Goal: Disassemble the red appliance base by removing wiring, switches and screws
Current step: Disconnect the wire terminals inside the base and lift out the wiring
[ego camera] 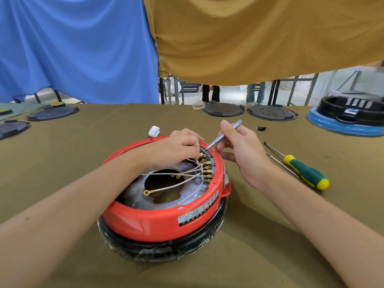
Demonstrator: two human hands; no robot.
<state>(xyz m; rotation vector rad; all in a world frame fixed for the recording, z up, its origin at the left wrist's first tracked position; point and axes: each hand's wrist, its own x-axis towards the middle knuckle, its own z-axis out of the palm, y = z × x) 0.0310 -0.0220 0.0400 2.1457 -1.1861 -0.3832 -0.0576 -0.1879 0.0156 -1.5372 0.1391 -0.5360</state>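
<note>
The red appliance base (pixel 158 221) lies upside down on a black ring at the table's middle. Inside it, several white wires (pixel 182 174) run to brass terminals (pixel 207 172) along the right inner wall; one loose wire ends in a ring lug (pixel 147 192). My left hand (pixel 182 145) reaches over the far rim and pinches a wire at the topmost terminal. My right hand (pixel 239 146) grips a slim silver screwdriver (pixel 223 135), whose tip touches that same terminal.
A green and yellow screwdriver (pixel 305 173) and a thin metal rod lie right of the base. A white wad (pixel 154 131) sits behind it. Black lids (pixel 223 109) line the far edge; a blue-and-black base (pixel 349 119) stands far right. Blue and tan cloths hang behind.
</note>
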